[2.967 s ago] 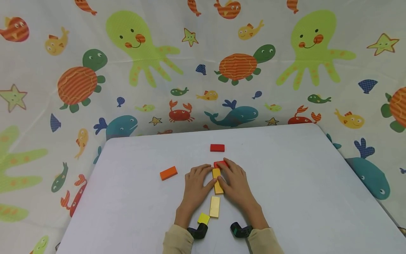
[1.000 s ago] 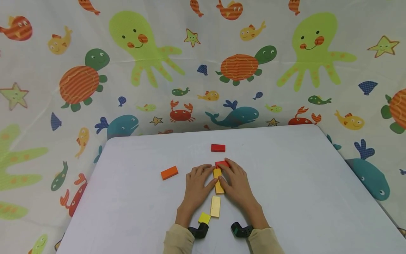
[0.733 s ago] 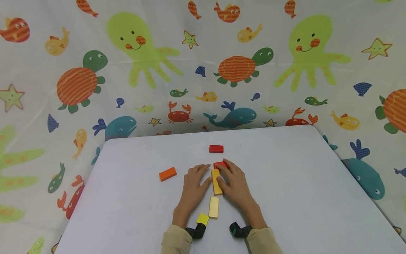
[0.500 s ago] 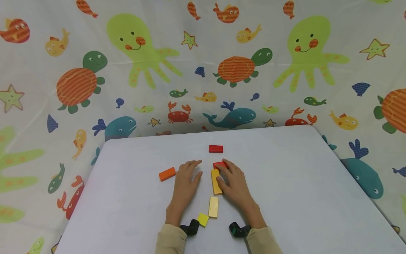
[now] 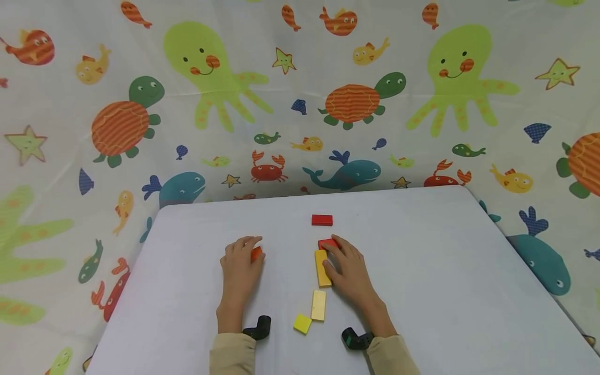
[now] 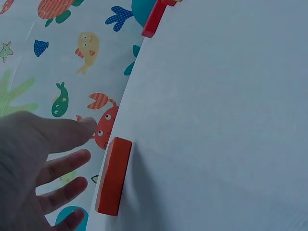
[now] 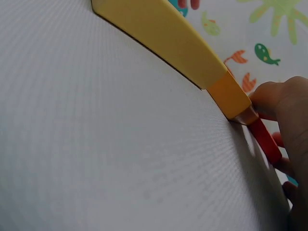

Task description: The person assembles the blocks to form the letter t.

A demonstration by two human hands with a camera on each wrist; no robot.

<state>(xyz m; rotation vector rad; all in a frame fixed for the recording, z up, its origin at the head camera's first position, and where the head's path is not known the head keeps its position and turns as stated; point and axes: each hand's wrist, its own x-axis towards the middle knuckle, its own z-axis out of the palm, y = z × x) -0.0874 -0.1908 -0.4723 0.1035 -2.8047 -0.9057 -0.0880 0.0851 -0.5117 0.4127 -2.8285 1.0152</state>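
My left hand [image 5: 238, 273] reaches over the orange block [image 5: 256, 254]. In the left wrist view its thumb and fingers are spread beside that block [image 6: 113, 178], with a gap between. Further right, my right hand [image 5: 350, 272] rests its thumb against the amber-yellow block [image 5: 322, 272], its fingertips at the red block [image 5: 326, 244] touching the amber one's far end. The right wrist view has the thumb near where the amber block [image 7: 228, 95] meets the red block [image 7: 265, 142], and fingertips by the red one's end.
A pale wooden block [image 5: 319, 305] lies nearer the person, with a small bright yellow block [image 5: 302, 324] at its corner. Another red block [image 5: 322, 220] lies beyond the others on the white table [image 5: 445, 291]. A patterned curtain [image 5: 300, 104] hangs behind.
My left hand has left the amber-yellow block and moved left to the orange block, partly covering it. The right hand stays where it was by the red and amber blocks.
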